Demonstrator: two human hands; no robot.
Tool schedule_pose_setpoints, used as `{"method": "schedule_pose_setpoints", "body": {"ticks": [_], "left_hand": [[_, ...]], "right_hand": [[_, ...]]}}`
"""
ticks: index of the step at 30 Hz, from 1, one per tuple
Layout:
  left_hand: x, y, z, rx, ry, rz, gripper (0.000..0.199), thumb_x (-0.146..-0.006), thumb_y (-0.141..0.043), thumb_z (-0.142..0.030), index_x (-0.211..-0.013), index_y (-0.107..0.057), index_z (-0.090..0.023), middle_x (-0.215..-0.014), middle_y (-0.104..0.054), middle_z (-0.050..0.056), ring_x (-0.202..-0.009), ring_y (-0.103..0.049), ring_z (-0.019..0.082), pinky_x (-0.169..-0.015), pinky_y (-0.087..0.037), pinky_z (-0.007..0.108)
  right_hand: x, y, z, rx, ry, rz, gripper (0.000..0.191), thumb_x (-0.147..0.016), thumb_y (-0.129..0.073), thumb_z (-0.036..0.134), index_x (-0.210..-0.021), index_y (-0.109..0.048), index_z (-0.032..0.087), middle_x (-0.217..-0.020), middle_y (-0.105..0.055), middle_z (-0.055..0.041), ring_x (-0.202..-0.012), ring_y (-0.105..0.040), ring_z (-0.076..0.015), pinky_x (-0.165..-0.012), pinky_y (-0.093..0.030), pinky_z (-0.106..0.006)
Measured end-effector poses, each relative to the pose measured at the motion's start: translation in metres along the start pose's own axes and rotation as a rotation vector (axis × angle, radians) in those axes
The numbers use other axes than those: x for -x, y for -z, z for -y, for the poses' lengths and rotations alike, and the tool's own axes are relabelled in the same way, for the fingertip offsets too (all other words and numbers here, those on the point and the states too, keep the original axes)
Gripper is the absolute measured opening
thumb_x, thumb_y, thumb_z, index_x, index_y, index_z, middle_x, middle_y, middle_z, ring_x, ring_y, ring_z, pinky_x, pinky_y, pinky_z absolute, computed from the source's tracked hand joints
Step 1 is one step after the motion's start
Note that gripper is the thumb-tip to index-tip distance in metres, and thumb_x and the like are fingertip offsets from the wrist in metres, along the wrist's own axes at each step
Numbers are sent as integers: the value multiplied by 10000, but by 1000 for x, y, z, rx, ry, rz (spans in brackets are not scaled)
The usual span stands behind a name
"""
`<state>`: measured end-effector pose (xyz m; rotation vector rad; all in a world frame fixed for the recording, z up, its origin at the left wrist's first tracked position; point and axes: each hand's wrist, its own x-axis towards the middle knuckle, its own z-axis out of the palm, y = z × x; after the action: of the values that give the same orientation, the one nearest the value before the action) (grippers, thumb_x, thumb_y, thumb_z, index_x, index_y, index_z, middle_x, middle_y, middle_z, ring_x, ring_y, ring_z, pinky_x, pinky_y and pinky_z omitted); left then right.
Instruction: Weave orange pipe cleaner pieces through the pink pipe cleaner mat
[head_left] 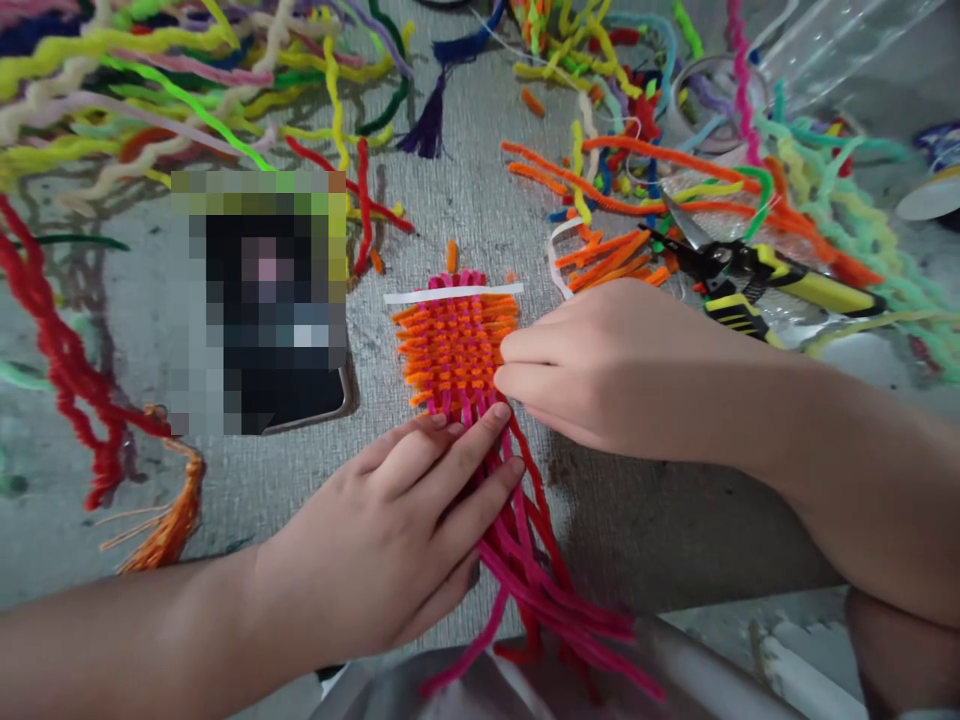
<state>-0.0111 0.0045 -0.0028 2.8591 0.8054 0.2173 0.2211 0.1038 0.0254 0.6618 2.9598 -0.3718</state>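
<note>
A small woven piece of orange and magenta pipe cleaners (457,345) lies flat on the grey table, with a white strip (454,294) across its upper end. My left hand (409,510) rests with fingers spread over the lower end, on the magenta strands (525,570) that run toward the table's front edge. My right hand (600,370) is closed at the weave's right edge, its fingertips against the orange ends. What it pinches there is hidden. Red strands (536,470) pass just beside the magenta ones.
A phone (307,400), partly blurred out, lies left of the weave. Yellow-black pliers (817,280) and orange pipe cleaners (615,262) are at the right. Colourful piles fill the back corners. Red strands (56,350) and an orange tassel (176,515) lie at the left.
</note>
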Motion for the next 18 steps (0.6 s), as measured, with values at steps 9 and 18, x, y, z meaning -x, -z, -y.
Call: {"method": "schedule_pose_setpoints", "body": {"ticks": [9,18], "left_hand": [[1,0,-3,32,29,-3,556,-1000,-486,-393,-1473,-597,-124,-1511,-586,182,-1150,-625,338,-1010,-520,470],[1,-2,-6,64,50,6,557,-981,-545,-436,-1458,-614,-156,-1539,-560,188,-1230,-618,345,-1066,-505,489]], "right_hand": [[-5,-12,5,-138,-95,-142,278,-1032,-511,230,-915,-751,152,-902,-680,-65,-755,-540,-155,-653,-293,-315],[-8,-11,7,-125,-112,-102,281,-1027,-510,216,-895,-746,138,-853,-685,-66,-736,-546,-158,-645,-285,-315]]}}
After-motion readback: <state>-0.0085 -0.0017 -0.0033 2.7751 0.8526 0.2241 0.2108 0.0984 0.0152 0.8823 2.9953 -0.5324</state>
